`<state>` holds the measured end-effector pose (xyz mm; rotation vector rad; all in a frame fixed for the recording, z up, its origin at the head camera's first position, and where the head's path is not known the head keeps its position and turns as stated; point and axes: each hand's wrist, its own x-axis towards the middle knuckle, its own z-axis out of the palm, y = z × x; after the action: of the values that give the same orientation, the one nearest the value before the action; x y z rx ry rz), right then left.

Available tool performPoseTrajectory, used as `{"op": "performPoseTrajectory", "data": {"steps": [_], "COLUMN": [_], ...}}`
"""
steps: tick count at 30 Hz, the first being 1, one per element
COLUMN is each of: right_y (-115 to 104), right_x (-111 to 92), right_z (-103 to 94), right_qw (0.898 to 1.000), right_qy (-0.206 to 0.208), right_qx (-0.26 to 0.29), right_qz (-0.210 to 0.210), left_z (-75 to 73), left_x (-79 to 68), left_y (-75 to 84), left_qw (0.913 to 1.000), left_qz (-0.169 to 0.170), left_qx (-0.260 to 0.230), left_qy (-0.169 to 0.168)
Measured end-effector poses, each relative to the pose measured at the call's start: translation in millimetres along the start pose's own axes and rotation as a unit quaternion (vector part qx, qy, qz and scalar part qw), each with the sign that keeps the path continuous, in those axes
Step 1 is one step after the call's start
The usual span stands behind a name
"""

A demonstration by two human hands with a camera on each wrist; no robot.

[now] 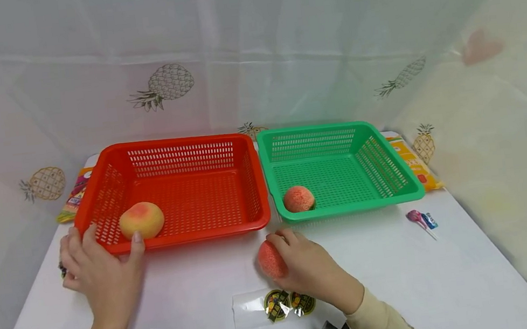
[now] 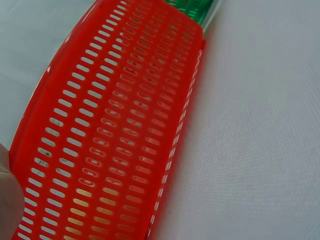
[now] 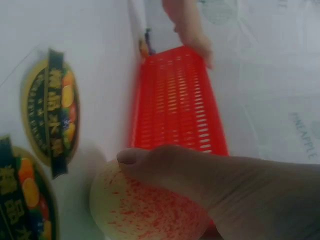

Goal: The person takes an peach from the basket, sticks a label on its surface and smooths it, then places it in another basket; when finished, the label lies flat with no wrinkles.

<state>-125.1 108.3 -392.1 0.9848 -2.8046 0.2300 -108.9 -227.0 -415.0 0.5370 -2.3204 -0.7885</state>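
My left hand (image 1: 107, 274) holds the near left corner of the red basket (image 1: 208, 235), thumb over the front rim and fingertips over the left one. A yellow-and-pink peach (image 1: 142, 220) lies inside, close to that hand. My right hand (image 1: 311, 265) grips a reddish peach (image 1: 271, 259) at the white table, in front of the gap between the baskets. In the right wrist view, the thumb lies across this peach (image 3: 145, 210), whose skin is pale with red specks; its underside is hidden. Another reddish peach (image 1: 299, 198) sits in the near left corner of the green basket (image 1: 356, 207).
A clear plastic sleeve (image 1: 250, 307) with black-and-gold fruit labels lies below my right hand. A lollipop (image 1: 416, 216) and a blue-wrapped candy (image 1: 429, 220) lie at right. Colourful packets (image 1: 76, 194) and a yellow packet (image 1: 412, 164) stick out behind the baskets. A pineapple-print curtain (image 1: 284, 91) hangs behind.
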Motion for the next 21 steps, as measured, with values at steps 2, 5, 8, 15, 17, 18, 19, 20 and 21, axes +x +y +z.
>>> {"op": "performPoseTrajectory", "data": {"steps": [2, 5, 8, 15, 17, 18, 19, 20, 21], "right_y": [0.4, 1.1, 2.3, 6.6, 8.0, 8.6, 9.4, 10.2, 11.2], "right_x": [1.0, 2.3, 3.2, 3.9, 3.4, 3.2, 2.8, 2.5, 1.9], "right_z": [3.9, 5.6, 6.2, 8.9, 9.7, 9.8, 9.6, 9.1, 8.4], "right_qw": [1.000, 1.000, 1.000, 0.997, 0.995, 0.995, 0.994, 0.993, 0.993], "right_qy": [0.006, 0.004, -0.010, -0.037, -0.045, -0.049, -0.053, -0.058, -0.060], "right_qx": [-0.019, -0.018, 0.003, 0.070, 0.086, 0.092, 0.095, 0.100, 0.105], "right_qz": [-0.003, -0.008, -0.008, -0.007, -0.003, -0.002, -0.001, 0.002, 0.004], "left_z": [0.6, 1.2, 1.4, 1.0, 1.1, 1.2, 1.4, 1.5, 1.8], "left_x": [0.1, -0.1, -0.4, 1.1, 1.1, 1.0, 0.8, 0.5, 0.3], "left_y": [0.4, 0.6, 0.6, 1.2, 0.9, 0.7, 0.4, 0.1, 0.0], "left_qw": [1.0000, 1.0000, 0.9999, 0.9999, 1.0000, 1.0000, 0.9999, 0.9999, 0.9999], "left_qz": [0.001, 0.005, 0.013, 0.010, 0.008, 0.008, 0.008, 0.009, 0.011], "left_qx": [0.000, 0.001, 0.002, 0.002, 0.003, 0.004, 0.005, 0.006, 0.006], "left_qy": [-0.001, 0.001, 0.007, 0.002, 0.001, 0.002, 0.004, 0.007, 0.009]}}
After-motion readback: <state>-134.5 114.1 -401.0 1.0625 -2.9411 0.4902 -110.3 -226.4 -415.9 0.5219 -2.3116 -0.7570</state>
